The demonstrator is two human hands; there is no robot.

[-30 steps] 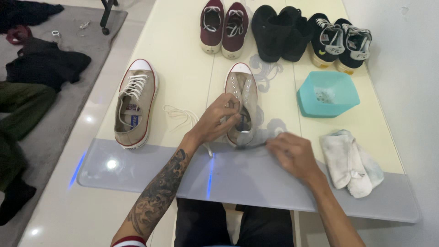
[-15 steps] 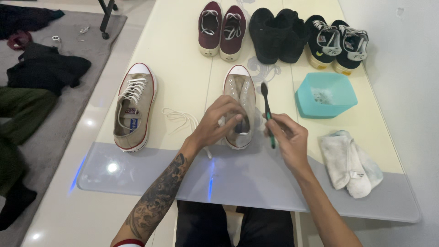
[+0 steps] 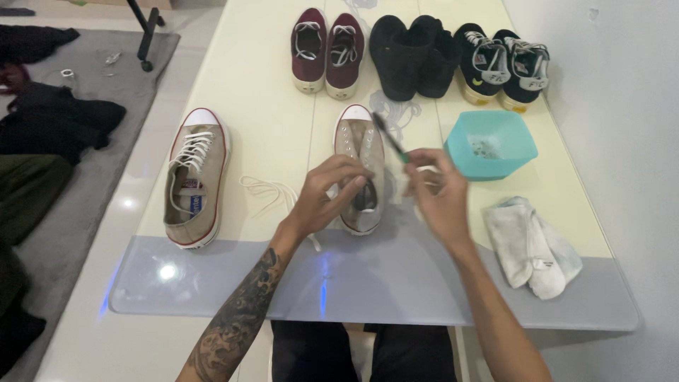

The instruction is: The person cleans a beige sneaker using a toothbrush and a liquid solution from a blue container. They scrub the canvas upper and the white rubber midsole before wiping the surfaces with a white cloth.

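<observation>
Your left hand [image 3: 327, 192] is gripping the unlaced tan canvas sneaker [image 3: 361, 166] at mid-worktop, while your right hand [image 3: 437, 192], blurred, is pinching a dark-bristled toothbrush [image 3: 387, 139] angled over the shoe's toe. Your fingers are hiding the sneaker's opening. You are facing eight shoes: two tan, two maroon, two black, two dark blue. One teal plastic bowl [image 3: 491, 145], one loose white lace [image 3: 267, 192] and crumpled white socks [image 3: 530, 244] are lying nearby.

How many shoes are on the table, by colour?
Tan shoes: 2
Maroon shoes: 2
Plain black shoes: 2
Black shoes with white laces: 2
Total: 8
</observation>
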